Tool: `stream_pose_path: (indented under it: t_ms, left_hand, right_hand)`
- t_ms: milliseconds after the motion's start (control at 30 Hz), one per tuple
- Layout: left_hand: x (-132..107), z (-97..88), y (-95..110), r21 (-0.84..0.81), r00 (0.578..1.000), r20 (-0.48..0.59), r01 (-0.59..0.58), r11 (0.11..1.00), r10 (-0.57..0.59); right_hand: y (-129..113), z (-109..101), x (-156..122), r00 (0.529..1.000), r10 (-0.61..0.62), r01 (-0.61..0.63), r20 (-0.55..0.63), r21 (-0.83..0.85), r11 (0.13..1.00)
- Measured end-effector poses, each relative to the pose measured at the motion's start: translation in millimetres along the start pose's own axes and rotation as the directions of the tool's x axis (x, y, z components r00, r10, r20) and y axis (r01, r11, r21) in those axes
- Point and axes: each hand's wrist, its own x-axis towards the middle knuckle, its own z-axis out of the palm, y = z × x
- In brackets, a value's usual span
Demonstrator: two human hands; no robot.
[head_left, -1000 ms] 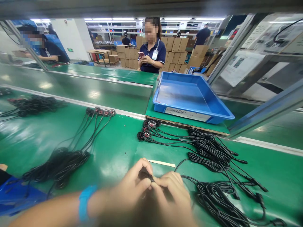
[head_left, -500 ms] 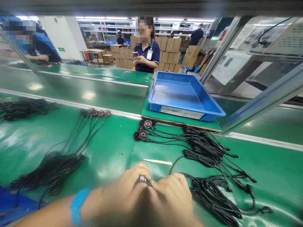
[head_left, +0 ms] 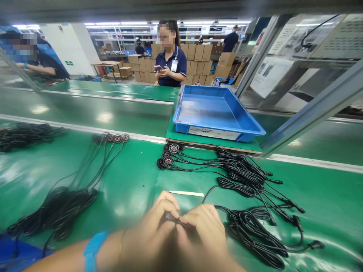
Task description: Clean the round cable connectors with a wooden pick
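One left hand (head_left: 151,223), one right hand (head_left: 204,226), both pinching small dark part (head_left: 169,217); whiter moment ago, now darker; likely turned.

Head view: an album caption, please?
Left hand and right hand pinch a dark piece beside coiled black cables on a green bench.

Room Layout and Lighting

Far: strip lights (head_left: 119,23) are lit above open shelving (head_left: 113,34); stacked cartons (head_left: 195,68) stand below. Far left: a white column (head_left: 76,45) bears a green sign (head_left: 69,63); a wood-topped table (head_left: 105,64) stands beside it. Right: metal post (head_left: 260,56). Near: glossy green work surface (head_left: 133,173). Overhead: blurred beam (head_left: 181,9).
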Motion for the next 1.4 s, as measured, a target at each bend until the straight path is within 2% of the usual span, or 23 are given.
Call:
stream_pose_path:
  t_ms: [100,233,333,433,633,733,833,900,967,1033,1100,1167,1233,1267,1333,1400]
  left_hand:
    - [1,0.1,-4,-0.027,0.999,0.004,-0.048,0.998,0.048]
    - [-4,-0.2,-14,0.039,0.992,0.028,-0.124,0.992,0.123]
    - [-8,-0.3,-16,0.075,0.991,0.050,-0.125,0.989,0.122]
    - [-10,-1.5,-14,0.107,0.990,0.092,-0.120,0.987,0.111]
    - [-10,-5.6,-4,0.132,0.977,0.137,-0.182,0.974,0.164]
    - [-11,-6.5,-2,0.181,0.980,0.149,-0.160,0.970,0.134]
    - [-9,-3.9,-1,0.164,0.983,0.142,-0.142,0.976,0.120]
    - [-6,0.1,-1,0.090,0.997,0.055,-0.056,0.994,0.052]
    - [-1,4.6,-2,-0.045,0.993,-0.077,0.090,0.995,-0.093]
    - [4,7.4,-4,-0.232,0.951,-0.163,0.221,0.947,-0.262]
    - [8,6.9,-6,-0.391,0.901,-0.165,0.313,0.865,-0.401]
    - [11,3.7,-9,-0.464,0.863,-0.133,0.380,0.800,-0.487]
    - [13,-0.1,-13,-0.482,0.849,-0.104,0.413,0.773,-0.518]
    - [13,-1.5,-15,-0.485,0.846,-0.094,0.421,0.767,-0.524]
    - [12,-2.8,-18,-0.488,0.843,-0.082,0.430,0.759,-0.531]
    - [10,-2.5,-20,-0.498,0.844,-0.086,0.425,0.756,-0.530]
  right_hand:
    - [0,1,-2,1.000,0.010,-0.010,0.029,0.013,1.000]
    - [1,1,-7,0.998,0.004,-0.005,0.058,0.014,1.000]
    - [2,0,-8,0.997,-0.007,0.006,0.073,0.011,1.000]
    - [0,-1,-7,0.996,-0.040,0.039,0.084,0.020,0.999]
    - [-4,-5,-3,0.986,-0.092,0.084,0.142,0.061,0.995]
    - [-4,-6,-4,0.978,-0.087,0.076,0.189,0.065,0.995]
    - [-4,-4,-5,0.984,-0.048,0.035,0.171,0.075,0.997]
    - [-5,-2,-3,0.989,0.033,-0.049,0.143,0.109,0.993]
    - [-5,-2,1,0.977,0.160,-0.181,0.142,0.156,0.971]
    - [-1,-6,8,0.949,0.248,-0.285,0.195,0.188,0.940]
    - [10,-12,18,0.933,0.256,-0.300,0.254,0.156,0.941]
    - [28,-18,28,0.938,0.206,-0.217,0.278,0.007,0.976]
    - [48,-21,36,0.946,0.121,-0.053,0.300,-0.224,0.973]
    - [56,-20,38,0.941,0.066,0.033,0.332,-0.284,0.958]
    - [67,-16,39,0.924,0.001,0.131,0.383,-0.318,0.939]
    - [71,-11,36,0.919,-0.011,0.146,0.395,-0.314,0.938]
